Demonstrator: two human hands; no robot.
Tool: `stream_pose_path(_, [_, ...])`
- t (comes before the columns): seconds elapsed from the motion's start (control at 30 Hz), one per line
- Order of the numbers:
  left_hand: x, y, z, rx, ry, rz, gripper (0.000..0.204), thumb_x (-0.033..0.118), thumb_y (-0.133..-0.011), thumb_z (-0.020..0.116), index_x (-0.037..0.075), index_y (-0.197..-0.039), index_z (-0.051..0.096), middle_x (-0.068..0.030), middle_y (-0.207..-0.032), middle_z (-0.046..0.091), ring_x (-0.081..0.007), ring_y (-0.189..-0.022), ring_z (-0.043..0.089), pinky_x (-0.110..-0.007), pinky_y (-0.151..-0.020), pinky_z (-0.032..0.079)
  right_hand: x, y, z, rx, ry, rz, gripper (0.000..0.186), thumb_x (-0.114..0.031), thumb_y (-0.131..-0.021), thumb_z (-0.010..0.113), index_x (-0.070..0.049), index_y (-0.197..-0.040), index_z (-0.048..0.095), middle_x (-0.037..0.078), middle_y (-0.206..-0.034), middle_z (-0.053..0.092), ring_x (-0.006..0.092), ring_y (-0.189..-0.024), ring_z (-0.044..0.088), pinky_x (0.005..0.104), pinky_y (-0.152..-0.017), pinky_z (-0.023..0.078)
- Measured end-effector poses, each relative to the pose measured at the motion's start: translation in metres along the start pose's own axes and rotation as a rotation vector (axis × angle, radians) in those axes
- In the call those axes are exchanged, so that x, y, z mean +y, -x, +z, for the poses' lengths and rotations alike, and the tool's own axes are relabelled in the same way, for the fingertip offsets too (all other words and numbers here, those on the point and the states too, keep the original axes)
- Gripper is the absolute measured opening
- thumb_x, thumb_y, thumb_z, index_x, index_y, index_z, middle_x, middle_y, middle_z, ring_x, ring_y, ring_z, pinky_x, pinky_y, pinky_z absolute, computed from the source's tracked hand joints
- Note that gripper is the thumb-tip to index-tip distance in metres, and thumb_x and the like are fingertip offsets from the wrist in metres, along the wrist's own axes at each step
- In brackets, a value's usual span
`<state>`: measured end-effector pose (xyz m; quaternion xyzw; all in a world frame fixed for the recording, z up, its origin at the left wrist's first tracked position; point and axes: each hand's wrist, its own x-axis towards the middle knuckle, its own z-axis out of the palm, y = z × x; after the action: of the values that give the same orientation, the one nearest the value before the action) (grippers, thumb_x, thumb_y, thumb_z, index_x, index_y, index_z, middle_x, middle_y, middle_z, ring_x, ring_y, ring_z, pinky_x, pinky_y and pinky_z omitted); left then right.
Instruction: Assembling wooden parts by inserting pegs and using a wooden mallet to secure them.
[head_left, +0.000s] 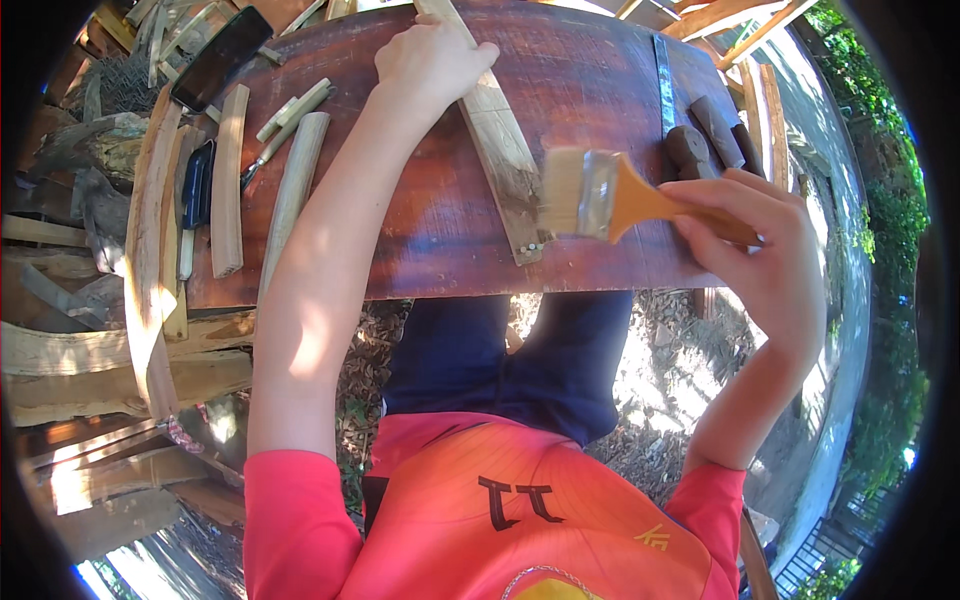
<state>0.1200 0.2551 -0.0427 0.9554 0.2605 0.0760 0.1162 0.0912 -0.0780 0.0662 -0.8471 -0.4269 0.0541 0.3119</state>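
A long pale wooden strip (497,135) lies slantwise on the dark reddish-brown table (420,235), its near end close to the front edge. Several small whitish spots mark that end. My left hand (432,68) is closed around the strip's far part, thumb to the right. In my right hand (765,245) is a wide flat paintbrush (640,200) with an orange-brown handle, gripped between thumb and fingers. Its pale bristles point left, beside the near part of the strip; whether they touch the wood I cannot tell.
Dark wooden pieces (712,132) and a flat metal strip (664,85) lie at the right. Leftward are wooden bars (230,180), a slim handled tool (285,130), a dark blue object (198,185) and a black slab-shaped object (222,58). Stacked timber (70,355) stands beyond.
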Motion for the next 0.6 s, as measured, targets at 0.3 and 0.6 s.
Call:
stream_pose_path(0.3, [0.002, 0.002, -0.001, -0.006, 0.027, -0.012, 0.091, 0.065, -0.090, 0.064, -0.012, -0.137, 0.057, -0.0302, -0.119, 0.076, -0.0429, -0.115, 0.075, -0.053, -0.100, 0.058, -0.014, -0.012, 0.005, 0.021, 0.337, -0.288, 0.035, 0.004, -0.084, 0.079, -0.003, -0.118, 0.082, 0.003, -0.080, 0.061, 0.0103, -0.067, 0.058, 0.0263, -0.057, 0.042])
stream_pose_path(0.6, [0.003, 0.005, -0.001, 0.021, 0.054, -0.058, 0.094, 0.067, -0.090, 0.064, -0.013, -0.139, 0.057, -0.0309, -0.122, 0.075, -0.0430, -0.117, 0.074, -0.052, -0.101, 0.057, -0.028, 0.001, 0.010, 0.005, 0.374, -0.361, 0.039, 0.008, -0.076, 0.081, -0.004, -0.113, 0.083, 0.005, -0.082, 0.066, 0.0200, -0.072, 0.057, 0.0312, -0.068, 0.046])
